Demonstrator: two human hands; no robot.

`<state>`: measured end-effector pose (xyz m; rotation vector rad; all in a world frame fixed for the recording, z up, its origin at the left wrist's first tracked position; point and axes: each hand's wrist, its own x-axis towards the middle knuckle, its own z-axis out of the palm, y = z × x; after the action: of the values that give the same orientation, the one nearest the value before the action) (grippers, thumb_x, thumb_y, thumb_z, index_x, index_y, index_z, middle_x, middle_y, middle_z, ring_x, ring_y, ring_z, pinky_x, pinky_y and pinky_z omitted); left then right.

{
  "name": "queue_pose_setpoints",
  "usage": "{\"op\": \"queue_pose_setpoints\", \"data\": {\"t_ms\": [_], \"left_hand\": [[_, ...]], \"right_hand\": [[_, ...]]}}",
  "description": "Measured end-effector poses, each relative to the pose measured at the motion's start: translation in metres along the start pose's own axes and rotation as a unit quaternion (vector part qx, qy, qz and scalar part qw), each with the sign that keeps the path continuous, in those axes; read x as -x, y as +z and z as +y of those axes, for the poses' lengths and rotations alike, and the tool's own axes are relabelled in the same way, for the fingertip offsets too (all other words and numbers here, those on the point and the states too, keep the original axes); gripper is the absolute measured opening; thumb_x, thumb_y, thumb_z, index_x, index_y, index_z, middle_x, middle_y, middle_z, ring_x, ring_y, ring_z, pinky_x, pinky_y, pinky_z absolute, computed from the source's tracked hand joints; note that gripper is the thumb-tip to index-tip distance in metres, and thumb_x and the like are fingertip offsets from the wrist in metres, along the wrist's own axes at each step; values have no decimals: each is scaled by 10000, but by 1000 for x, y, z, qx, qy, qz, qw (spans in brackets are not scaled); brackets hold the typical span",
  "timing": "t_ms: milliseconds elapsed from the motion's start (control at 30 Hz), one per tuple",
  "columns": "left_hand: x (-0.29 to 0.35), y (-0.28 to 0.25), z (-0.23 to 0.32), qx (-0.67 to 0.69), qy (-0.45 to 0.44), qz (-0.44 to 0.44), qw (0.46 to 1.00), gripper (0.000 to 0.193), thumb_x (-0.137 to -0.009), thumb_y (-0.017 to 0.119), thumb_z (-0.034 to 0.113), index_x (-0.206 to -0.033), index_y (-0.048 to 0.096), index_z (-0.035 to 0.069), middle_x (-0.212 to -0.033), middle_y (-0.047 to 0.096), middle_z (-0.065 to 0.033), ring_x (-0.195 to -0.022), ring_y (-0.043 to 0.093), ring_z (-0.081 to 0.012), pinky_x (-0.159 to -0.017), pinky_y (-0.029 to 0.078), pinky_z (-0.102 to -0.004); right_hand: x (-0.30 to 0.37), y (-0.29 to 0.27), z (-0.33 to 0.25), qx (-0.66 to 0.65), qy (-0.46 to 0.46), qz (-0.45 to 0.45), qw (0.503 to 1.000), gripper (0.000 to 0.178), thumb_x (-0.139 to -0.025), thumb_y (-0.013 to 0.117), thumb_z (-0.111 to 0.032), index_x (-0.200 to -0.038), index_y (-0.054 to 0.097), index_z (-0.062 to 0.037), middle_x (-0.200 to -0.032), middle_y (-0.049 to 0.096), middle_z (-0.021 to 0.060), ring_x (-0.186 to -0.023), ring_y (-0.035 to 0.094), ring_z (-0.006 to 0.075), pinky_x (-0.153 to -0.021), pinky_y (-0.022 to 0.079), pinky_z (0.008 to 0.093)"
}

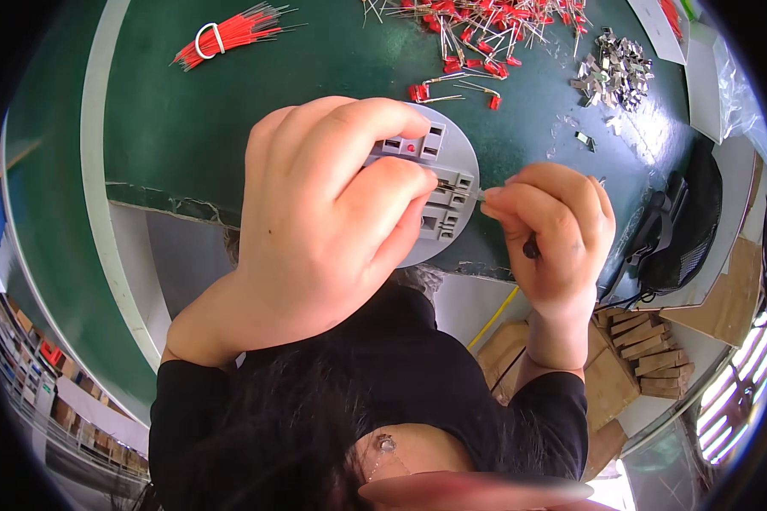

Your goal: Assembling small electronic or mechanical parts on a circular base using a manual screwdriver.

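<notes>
A round grey disc [464, 153] lies at the front edge of the green bench, carrying grey plastic housings [439, 200] with small square slots. One housing has a small red part [411, 147] in it. Over the disc's left side arches my left hand [324, 196], its bent fingers and thumb pressed on the housings. It hides much of them. My right hand [562, 221] is closed at the disc's right edge, pinching a slim tool whose dark rounded end [531, 248] pokes out of the fist. The tool's kind is mostly hidden; its thin tip points at a slotted housing.
Red two-legged components [486, 34] lie heaped at the back, with a pile of small metal clips [615, 72] to their right. A tied bundle of red wires [230, 36] sits back left. A black bag [677, 230] rests at the right; cardboard pieces [656, 349] are stacked below.
</notes>
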<state>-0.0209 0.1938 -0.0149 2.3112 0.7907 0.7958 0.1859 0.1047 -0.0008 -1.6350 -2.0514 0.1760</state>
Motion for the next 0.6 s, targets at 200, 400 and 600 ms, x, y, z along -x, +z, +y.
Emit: {"op": "queue_pose_setpoints", "data": {"t_ms": [200, 400, 600], "left_hand": [[-5, -2, 4, -29, 1, -11, 1000, 255, -642, 771, -41, -840, 657, 73, -1135, 656, -81, -965, 625, -299, -819, 475, -398], [-5, -1, 2, -26, 15, -10, 1000, 274, -611, 758, -31, -839, 650, 75, -1137, 660, -81, -951, 634, -302, -818, 473, -405], [-3, 2, -1, -19, 18, 5, 1000, 286, -597, 757, -30, -842, 651, 74, -1133, 660, -85, -955, 634, -307, -821, 474, -407]], "right_hand": [[-1, -3, -1, 35, -6, -20, 999, 365, -601, 775, 23, -919, 707, -142, -878, 603, 17, -658, 580, 179, -570, 379, 315], [-3, -3, -3, 47, -25, 0, 999, 372, -566, 754, -4, -903, 731, -159, -855, 583, 7, -622, 521, 161, -570, 357, 309], [-3, 0, -2, 55, -45, 11, 997, 371, -576, 738, -26, -922, 738, -162, -862, 586, 5, -613, 508, 149, -565, 348, 308]]}}
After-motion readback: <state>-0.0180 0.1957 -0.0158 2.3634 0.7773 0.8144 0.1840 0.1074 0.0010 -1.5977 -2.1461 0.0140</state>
